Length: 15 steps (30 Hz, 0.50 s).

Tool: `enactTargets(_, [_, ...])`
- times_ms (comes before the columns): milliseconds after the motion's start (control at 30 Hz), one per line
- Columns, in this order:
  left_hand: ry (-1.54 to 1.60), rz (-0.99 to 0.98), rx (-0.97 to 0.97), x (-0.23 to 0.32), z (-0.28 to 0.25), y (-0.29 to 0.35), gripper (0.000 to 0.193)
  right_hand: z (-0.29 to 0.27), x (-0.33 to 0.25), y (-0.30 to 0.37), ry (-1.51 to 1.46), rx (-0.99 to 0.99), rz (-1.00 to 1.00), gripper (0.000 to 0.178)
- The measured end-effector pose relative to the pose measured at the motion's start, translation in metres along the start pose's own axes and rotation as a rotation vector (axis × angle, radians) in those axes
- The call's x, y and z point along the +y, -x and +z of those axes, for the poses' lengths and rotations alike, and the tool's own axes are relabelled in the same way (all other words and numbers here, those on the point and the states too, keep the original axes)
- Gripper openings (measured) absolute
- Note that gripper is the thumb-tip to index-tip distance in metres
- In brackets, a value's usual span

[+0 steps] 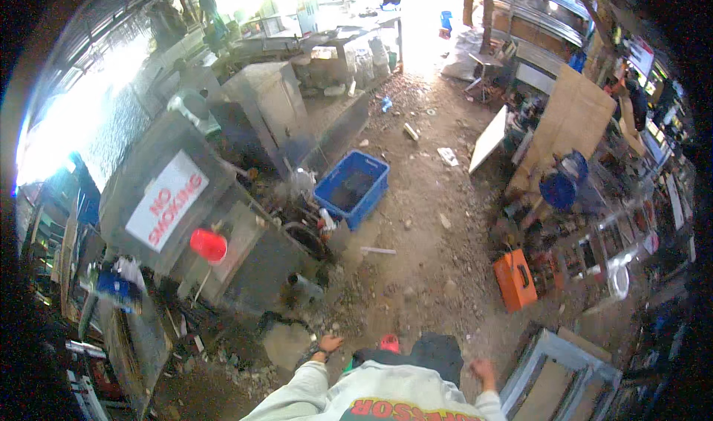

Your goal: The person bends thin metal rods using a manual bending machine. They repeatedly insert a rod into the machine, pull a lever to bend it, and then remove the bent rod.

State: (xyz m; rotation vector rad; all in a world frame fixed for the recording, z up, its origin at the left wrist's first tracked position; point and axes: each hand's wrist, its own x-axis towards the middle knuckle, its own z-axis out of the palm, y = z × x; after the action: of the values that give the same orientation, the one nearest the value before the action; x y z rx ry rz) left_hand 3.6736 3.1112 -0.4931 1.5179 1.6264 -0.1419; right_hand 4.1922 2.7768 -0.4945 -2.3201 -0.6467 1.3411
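Note:
My left hand (330, 342), with a dark band at its wrist, hangs low in front of my body, over the dirt ground. Close to it on the left lies a dark, bent thing (281, 321) that I cannot make out. On the other side, my right hand (483, 373) hangs beside my dark trousers, near a grey framed panel (553, 376). Nothing shows in either hand, and the fingers of both are too small and smeared to read. A red shoe tip (389, 342) shows below me.
Ahead on the left stands a blue plastic crate (377, 190). A red bucket (209, 245) sits beside a white sign (167, 200). To the right are an orange case (515, 280), a leaning plywood sheet (568, 124) and a dark blue container (561, 183). Stones litter the dirt path (416, 250).

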Motion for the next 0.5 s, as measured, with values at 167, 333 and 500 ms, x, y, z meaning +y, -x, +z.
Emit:
enactTargets(167, [0.171, 0.362, -0.131, 0.349, -0.018, -0.186, 0.043, -0.054, -0.016, -0.086, 0.033, 0.068, 0.166, 0.027])
enactTargets(333, [0.215, 0.423, -0.143, 0.549, -0.025, -0.328, 0.044, -0.168, -0.108, -0.251, 0.130, 0.086, 0.136, 0.025])
enactTargets(500, [-0.241, 0.150, -0.262, 0.543, -0.055, -0.435, 0.060, -0.302, -0.244, -0.439, 0.446, 0.065, -0.256, 0.023])
